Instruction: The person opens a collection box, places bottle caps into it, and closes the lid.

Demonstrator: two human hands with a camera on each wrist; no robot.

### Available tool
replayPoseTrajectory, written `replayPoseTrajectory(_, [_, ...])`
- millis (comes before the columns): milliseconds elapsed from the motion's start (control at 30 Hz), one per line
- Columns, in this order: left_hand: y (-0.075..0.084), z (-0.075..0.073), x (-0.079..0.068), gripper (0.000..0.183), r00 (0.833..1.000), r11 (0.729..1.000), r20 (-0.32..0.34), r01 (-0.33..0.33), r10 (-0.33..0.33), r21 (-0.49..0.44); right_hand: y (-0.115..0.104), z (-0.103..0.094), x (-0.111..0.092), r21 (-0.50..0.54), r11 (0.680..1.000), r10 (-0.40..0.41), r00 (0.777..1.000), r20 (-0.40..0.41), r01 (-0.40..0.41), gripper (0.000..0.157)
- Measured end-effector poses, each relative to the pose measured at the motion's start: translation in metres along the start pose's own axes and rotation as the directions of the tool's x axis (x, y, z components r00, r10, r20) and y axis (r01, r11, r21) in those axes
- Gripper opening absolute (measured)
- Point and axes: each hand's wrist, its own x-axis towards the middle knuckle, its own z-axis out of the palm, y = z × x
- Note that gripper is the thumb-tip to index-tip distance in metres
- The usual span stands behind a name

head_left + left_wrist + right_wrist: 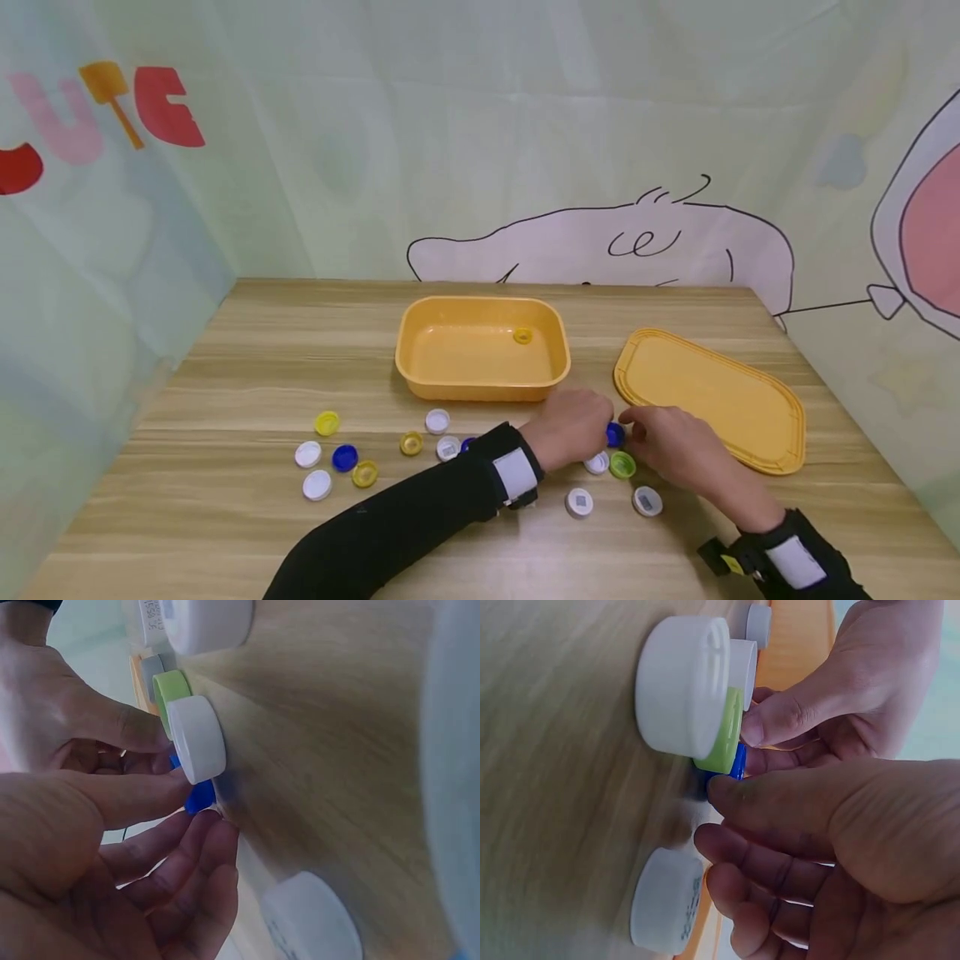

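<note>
A small blue bottle cap [616, 434] is between my two hands, just above or on the table. My left hand [572, 427] comes at it from the left and pinches it between thumb and fingers. From the other side my right hand [675, 448] reaches in, its thumb close to the cap and its fingers loosely bent with a gap below the thumb. Whether the right thumb touches the cap is unclear. Nearer me lie a green cap [622, 465] and a white cap [597, 462], with more white caps [579, 502] in front.
Behind the hands stands an orange tub [487, 392] with one yellow cap [522, 335] inside. Its flat orange lid [712, 400] lies to the right. Several white, yellow and blue caps [345, 457] are scattered on the left. A printed cloth [480, 150] hangs behind the table.
</note>
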Motion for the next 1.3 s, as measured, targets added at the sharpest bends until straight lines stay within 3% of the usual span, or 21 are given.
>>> replayPoseTrajectory(533, [-0.005,-0.002,0.002,0.017,0.999,0.999,-0.037,-0.007,0.006,-0.036,-0.005,-0.002,0.007,0.034,0.999,-0.022,1.000,0.001,0.022,0.023])
replayPoseTrajectory(767, [-0.005,-0.009,-0.003,0.016,0.999,0.995,-0.046,0.025,-0.029,-0.093,-0.011,-0.005,0.005,0.033,0.998,-0.056,0.996,-0.073,0.059,0.016])
replayPoseTrajectory(900, [-0.006,-0.015,-0.009,0.011,0.996,0.991,-0.077,0.031,-0.041,-0.131,-0.015,-0.009,0.002,0.048,0.995,-0.079,0.985,-0.154,0.088,0.017])
replayPoseTrajectory(1067, [-0.013,-0.026,-0.018,0.013,0.990,0.983,-0.137,0.004,-0.030,-0.183,-0.021,-0.017,0.001,0.071,0.986,-0.127,0.956,-0.264,0.151,0.025])
replayPoseTrajectory(1300, [-0.029,-0.050,-0.030,0.022,0.975,0.964,-0.223,-0.040,-0.020,-0.262,-0.032,-0.037,0.009,0.112,0.974,-0.156,0.941,-0.299,0.197,0.028])
